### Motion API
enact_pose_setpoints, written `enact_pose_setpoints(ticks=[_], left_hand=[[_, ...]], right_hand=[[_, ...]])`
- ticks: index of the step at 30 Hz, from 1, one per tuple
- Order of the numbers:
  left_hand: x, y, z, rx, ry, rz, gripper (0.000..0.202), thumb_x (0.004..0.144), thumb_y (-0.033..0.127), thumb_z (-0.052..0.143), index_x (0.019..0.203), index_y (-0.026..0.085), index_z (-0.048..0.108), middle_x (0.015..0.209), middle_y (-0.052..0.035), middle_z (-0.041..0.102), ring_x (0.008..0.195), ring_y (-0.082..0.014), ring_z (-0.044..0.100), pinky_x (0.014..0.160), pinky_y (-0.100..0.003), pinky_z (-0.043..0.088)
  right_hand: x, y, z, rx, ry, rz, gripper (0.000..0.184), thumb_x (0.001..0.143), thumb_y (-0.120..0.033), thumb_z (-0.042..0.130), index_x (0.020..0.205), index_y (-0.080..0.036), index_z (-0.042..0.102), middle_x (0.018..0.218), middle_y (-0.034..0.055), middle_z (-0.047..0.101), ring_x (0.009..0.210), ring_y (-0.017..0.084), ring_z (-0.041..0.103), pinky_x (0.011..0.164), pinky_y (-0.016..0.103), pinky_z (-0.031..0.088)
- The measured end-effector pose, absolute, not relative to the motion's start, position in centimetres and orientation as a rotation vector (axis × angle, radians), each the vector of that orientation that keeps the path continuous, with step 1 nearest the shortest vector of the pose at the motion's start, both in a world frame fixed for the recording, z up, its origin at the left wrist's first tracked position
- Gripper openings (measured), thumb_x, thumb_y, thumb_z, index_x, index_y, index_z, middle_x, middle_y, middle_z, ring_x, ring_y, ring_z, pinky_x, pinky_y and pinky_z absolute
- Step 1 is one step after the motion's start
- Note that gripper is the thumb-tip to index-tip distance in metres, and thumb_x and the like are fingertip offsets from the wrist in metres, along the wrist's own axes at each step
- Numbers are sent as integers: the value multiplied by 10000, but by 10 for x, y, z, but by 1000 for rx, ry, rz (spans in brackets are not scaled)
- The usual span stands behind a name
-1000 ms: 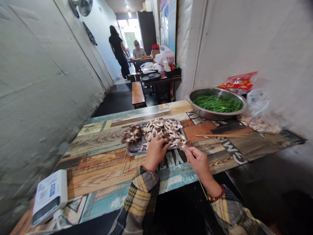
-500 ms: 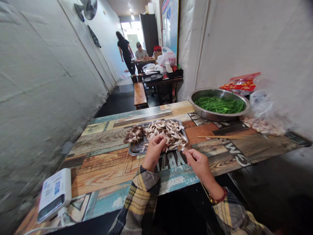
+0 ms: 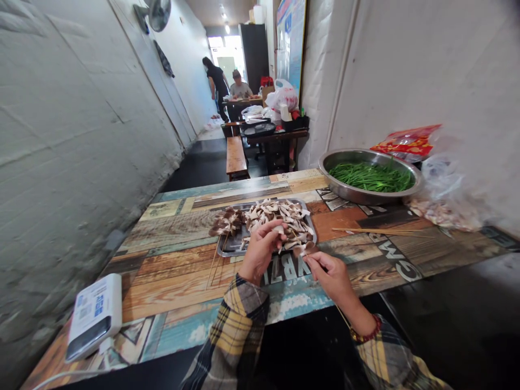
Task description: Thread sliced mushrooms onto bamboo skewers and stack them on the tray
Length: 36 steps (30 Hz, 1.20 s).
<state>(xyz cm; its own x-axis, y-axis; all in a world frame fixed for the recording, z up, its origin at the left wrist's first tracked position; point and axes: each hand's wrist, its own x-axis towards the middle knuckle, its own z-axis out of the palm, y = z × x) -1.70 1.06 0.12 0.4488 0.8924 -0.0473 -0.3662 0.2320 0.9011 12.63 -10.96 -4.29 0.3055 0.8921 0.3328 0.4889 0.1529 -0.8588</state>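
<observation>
My left hand (image 3: pixel 259 250) is closed on a small pale mushroom piece (image 3: pixel 278 230), just over the near side of a metal tray (image 3: pixel 232 249). My right hand (image 3: pixel 331 275) pinches a bamboo skewer (image 3: pixel 342 315), whose tail sticks out below the palm. Grey-brown mushroom (image 3: pixel 305 248) is threaded at the skewer's front end, by my right fingertips. Torn mushroom pieces (image 3: pixel 274 212) are heaped across the tray. Finished-looking mushroom skewers (image 3: pixel 226 221) rest on its left end, their bare sticks pointing toward me over the table.
Loose bamboo skewers (image 3: pixel 382 232) lie to the right, near a steel basin (image 3: pixel 345 190) of green chives. Plastic bags (image 3: pixel 442 187) stand beside it. A white device (image 3: pixel 95 314) with a cable sits at front left. Farther back are a bench (image 3: pixel 236 156) and two people.
My left fingers have lifted and spread a little around the mushroom piece. My right hand keeps its pinch on the skewer. A standing person at the back has leaned toward the far table.
</observation>
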Motion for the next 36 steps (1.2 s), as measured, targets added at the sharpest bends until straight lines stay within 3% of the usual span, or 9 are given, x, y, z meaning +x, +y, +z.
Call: enact_pose_setpoints(ticks=[4, 14, 32, 36], left_hand=[[-16, 11, -1, 975, 625, 967, 362, 624, 164, 724, 982, 131, 681, 967, -85, 689, 691, -105, 611, 549, -187, 442], [-16, 11, -6, 1058, 685, 946, 260, 675, 352, 747, 759, 118, 672, 757, -51, 672, 604, -102, 588, 507, -186, 433], [-17, 11, -8, 1140, 685, 924, 248, 699, 341, 727, 833, 140, 670, 655, -2, 624, 563, -87, 537, 510, -186, 385], [-17, 11, -7, 1215, 719, 999, 210, 673, 284, 746, 830, 153, 697, 739, -3, 647, 642, -89, 543, 585, -190, 399]], right_hand=[[126, -110, -43, -1492, -1334, 482, 306, 899, -355, 503, 746, -156, 678, 453, -46, 493, 428, 107, 485, 489, 219, 382], [126, -109, -45, -1473, -1348, 515, 305, 900, -345, 500, 763, -147, 688, 455, -42, 501, 425, 104, 486, 483, 212, 383], [126, -108, -46, -1472, -1375, 496, 289, 891, -337, 518, 775, -154, 708, 452, -41, 516, 427, 105, 502, 489, 210, 395], [126, -108, -47, -1475, -1363, 505, 288, 891, -342, 521, 786, -148, 708, 455, -39, 525, 425, 106, 505, 485, 211, 393]])
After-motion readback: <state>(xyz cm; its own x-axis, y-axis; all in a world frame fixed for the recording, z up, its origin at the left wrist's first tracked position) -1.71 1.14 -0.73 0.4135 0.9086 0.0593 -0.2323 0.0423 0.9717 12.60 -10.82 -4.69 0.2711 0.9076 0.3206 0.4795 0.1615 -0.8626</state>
